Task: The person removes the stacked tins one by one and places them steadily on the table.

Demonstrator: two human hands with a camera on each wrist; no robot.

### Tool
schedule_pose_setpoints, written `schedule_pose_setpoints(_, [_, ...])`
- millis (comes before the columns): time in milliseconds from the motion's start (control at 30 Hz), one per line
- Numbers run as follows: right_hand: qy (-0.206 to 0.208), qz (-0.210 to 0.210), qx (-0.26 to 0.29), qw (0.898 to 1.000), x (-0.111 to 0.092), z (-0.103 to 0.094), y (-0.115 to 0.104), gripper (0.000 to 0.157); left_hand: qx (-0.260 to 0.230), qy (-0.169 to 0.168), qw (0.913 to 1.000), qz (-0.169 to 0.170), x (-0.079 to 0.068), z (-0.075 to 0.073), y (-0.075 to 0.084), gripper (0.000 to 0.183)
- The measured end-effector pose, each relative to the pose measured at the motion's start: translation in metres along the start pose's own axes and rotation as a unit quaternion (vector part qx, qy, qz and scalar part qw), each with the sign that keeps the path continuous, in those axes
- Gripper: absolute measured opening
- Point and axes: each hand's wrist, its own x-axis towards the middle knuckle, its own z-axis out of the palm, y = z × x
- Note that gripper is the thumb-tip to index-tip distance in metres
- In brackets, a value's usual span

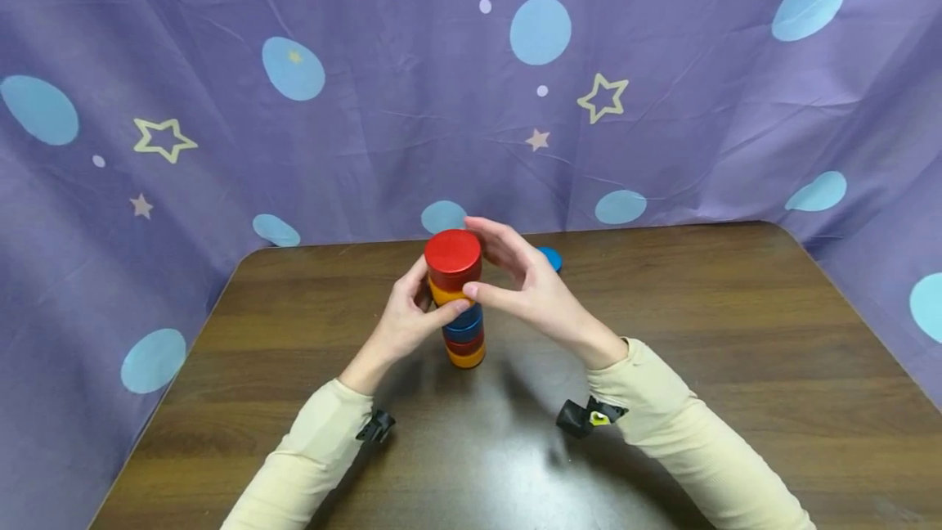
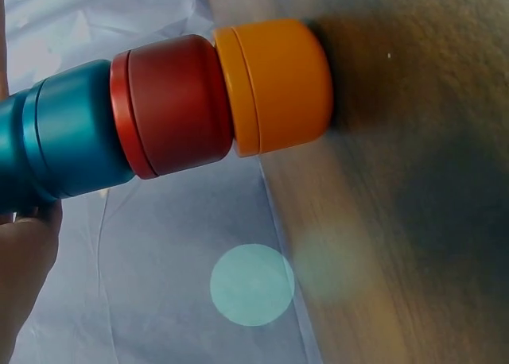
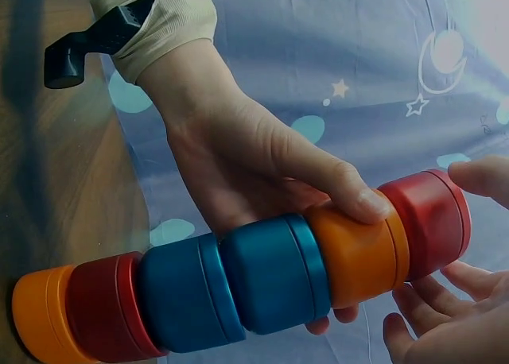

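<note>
Several round lidded tins stand in an upright stack. From the bottom come an orange tin (image 2: 286, 86), a red tin (image 2: 179, 106), two blue tins (image 3: 274, 273), an upper orange tin (image 3: 354, 253) and a top red tin (image 1: 453, 256). My left hand (image 1: 401, 321) grips the upper orange tin, its thumb across the front and its fingers behind. Around the top red tin curves my right hand (image 1: 533, 293), with thumb and fingertips at opposite sides of it in the right wrist view. The left wrist view catches only part of the left hand (image 2: 28, 261).
Another blue tin (image 1: 549, 258) stands farther back on the wooden table (image 1: 699, 309), partly hidden by the right hand. A purple patterned curtain (image 1: 405, 105) hangs right behind the table's back edge.
</note>
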Motion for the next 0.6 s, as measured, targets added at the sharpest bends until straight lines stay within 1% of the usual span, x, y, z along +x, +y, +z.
schedule_pose_setpoints(200, [0.011, 0.023, -0.005, 1.0, 0.0015, 0.004, 0.0007, 0.063, -0.001, 0.011, 0.9999, -0.013, -0.0016, 0.0005, -0.0027, 0.063])
schedule_pose_setpoints(333, [0.024, 0.033, -0.017, 0.999, 0.0029, 0.0055, 0.0011, 0.061, -0.008, 0.012, 0.9998, -0.013, -0.0004, 0.0003, -0.004, 0.062])
schedule_pose_setpoints(500, [0.038, 0.043, -0.032, 0.998, 0.003, 0.0065, 0.0007, 0.058, -0.017, 0.012, 0.9997, -0.012, 0.0003, 0.0004, -0.005, 0.066])
schedule_pose_setpoints(600, [0.042, 0.042, -0.038, 0.998, 0.0023, 0.0066, -0.0002, 0.055, -0.016, 0.014, 0.9997, -0.01, -0.0001, 0.0008, -0.005, 0.07])
